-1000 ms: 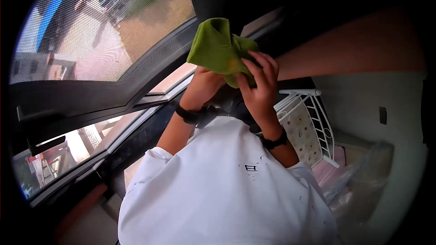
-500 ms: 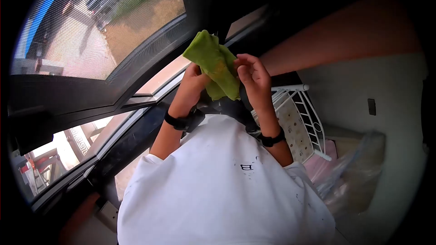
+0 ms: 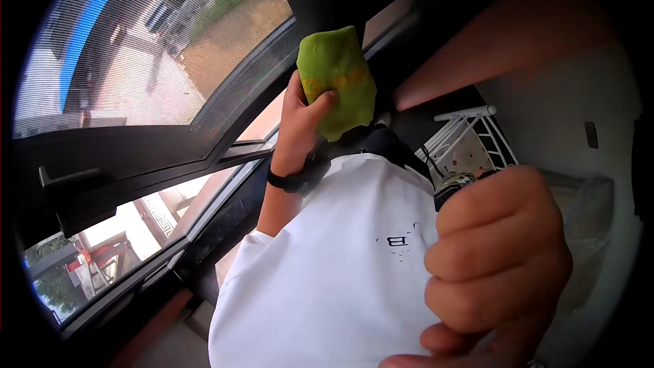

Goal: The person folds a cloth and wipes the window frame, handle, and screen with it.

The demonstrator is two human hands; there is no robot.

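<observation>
My left hand (image 3: 304, 116) holds a green cloth (image 3: 338, 75) in front of the dark window frame. The thumb lies across the cloth's near face, and a yellowish stain shows beside it. The cloth is folded into a flat pad. Close to the camera at the lower right is my right hand (image 3: 497, 259), its fingers curled into a closed hand. Whatever it may hold is hidden. A dark band (image 3: 289, 180) circles the left wrist, and a patterned dark band (image 3: 453, 189) shows beyond the right hand.
On the left, a dark-framed window (image 3: 129, 146) with a mesh screen (image 3: 163, 48) looks outdoors. A black handle (image 3: 68, 177) sits on its frame. A white metal rack (image 3: 470, 119) stands to the right, near a pale wall (image 3: 558, 116) and some clear plastic sheeting (image 3: 593, 232).
My right hand has left the cloth, come up close to the camera and curled closed. The cloth now lies flatter in my left hand. The whole view has shifted.
</observation>
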